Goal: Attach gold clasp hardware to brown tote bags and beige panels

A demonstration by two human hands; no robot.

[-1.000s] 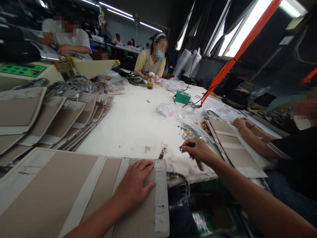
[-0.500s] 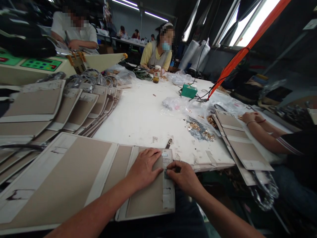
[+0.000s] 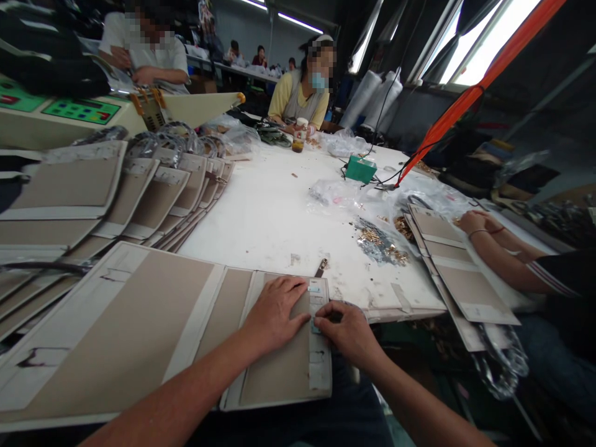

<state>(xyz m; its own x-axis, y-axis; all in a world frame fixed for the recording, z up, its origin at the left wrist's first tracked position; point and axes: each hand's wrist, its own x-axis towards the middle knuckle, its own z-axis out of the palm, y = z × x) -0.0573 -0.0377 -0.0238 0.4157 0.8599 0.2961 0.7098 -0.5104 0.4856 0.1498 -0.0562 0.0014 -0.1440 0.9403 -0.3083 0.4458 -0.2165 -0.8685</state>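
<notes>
A beige panel with white borders (image 3: 139, 323) lies flat on the near edge of the white table (image 3: 270, 217). My left hand (image 3: 274, 313) rests palm down on the panel's right end, fingers spread. My right hand (image 3: 347, 332) is curled in a pinch at the panel's white edge strip (image 3: 319, 354), its fingertips on a small piece I cannot make out. The two hands nearly touch. A small dark metal tool (image 3: 321, 267) lies on the table just beyond the panel.
A fanned stack of similar beige panels (image 3: 139, 198) fills the left. A pile of small metal fittings (image 3: 379, 243) and plastic bags lie mid-table. A co-worker's arms (image 3: 498, 248) rest on more panels (image 3: 459, 276) at right. Other people sit at the far side.
My right hand came back from the pile of fittings to the panel's edge strip and pinches there. The left hand stayed flat on the panel.
</notes>
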